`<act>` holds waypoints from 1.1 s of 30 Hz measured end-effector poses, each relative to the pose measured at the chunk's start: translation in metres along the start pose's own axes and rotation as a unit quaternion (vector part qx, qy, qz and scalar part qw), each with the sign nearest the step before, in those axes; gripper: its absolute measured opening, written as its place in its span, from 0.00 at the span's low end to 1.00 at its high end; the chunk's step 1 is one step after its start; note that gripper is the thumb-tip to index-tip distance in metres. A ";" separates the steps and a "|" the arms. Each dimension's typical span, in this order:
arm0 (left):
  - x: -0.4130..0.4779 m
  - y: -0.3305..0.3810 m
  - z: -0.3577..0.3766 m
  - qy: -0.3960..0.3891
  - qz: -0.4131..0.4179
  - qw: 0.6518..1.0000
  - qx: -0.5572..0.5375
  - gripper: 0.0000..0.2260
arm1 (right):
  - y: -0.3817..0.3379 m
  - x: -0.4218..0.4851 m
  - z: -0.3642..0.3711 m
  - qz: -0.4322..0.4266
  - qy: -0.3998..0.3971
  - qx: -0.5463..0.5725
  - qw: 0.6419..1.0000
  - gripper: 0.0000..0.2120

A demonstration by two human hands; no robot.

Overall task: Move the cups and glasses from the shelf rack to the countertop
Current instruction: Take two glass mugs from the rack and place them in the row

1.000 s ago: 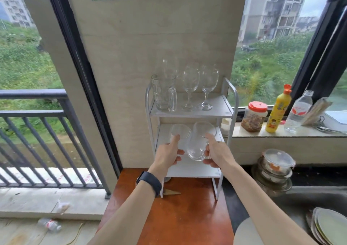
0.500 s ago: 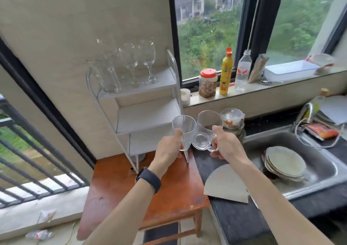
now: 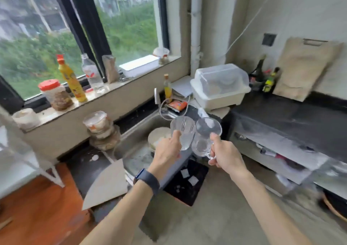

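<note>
My left hand (image 3: 166, 153) grips a clear ribbed glass (image 3: 183, 131), tilted with its mouth towards me. My right hand (image 3: 226, 155) holds a clear glass mug (image 3: 205, 134) by its handle, also tilted. The two glasses are side by side in the air, almost touching, above the near right end of the sink (image 3: 139, 132). The dark countertop (image 3: 293, 117) stretches to the right of them. Only a corner of the white shelf rack (image 3: 20, 162) shows at the far left edge, blurred.
A white dish box with clear lid (image 3: 219, 87) stands at the countertop's back left. A cutting board (image 3: 304, 66) leans on the wall. Stacked containers (image 3: 102, 130) sit left of the sink; a jar (image 3: 55, 94) and yellow bottle (image 3: 72, 81) line the sill.
I have turned right, away from the rack. Both glasses have travelled from beside the rack's shelves to above the sink's right end, nearer the dark countertop. Both grips are unchanged.
</note>
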State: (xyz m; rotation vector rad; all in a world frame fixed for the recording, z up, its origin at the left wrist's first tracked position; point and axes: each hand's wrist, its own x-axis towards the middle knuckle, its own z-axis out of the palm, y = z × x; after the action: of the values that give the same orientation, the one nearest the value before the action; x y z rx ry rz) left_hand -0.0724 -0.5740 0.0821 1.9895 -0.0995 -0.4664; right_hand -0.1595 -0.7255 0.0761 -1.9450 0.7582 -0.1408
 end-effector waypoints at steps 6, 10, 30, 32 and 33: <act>0.000 0.078 0.186 -0.119 0.026 0.992 0.017 0.20 | 0.090 0.014 -0.162 0.098 0.114 0.036 0.988 0.27; -0.002 0.131 0.286 -0.174 0.057 0.980 0.076 0.23 | 0.133 0.022 -0.249 0.153 0.193 0.062 0.967 0.27; 0.019 0.308 0.726 -0.455 0.114 0.875 0.118 0.21 | 0.312 0.119 -0.588 0.290 0.412 0.122 0.855 0.27; 0.022 0.316 0.768 -0.452 0.114 0.873 0.144 0.21 | 0.336 0.133 -0.618 0.302 0.403 0.113 0.856 0.27; 0.025 0.318 0.789 -0.449 0.115 0.872 0.154 0.22 | 0.350 0.142 -0.632 0.305 0.397 0.110 0.859 0.27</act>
State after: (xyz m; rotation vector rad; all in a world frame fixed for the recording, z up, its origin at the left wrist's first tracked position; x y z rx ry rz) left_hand -0.2959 -1.3943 0.0538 1.8631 -1.0356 -1.2449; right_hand -0.4605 -1.3976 0.0606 -1.3013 1.7781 -0.6312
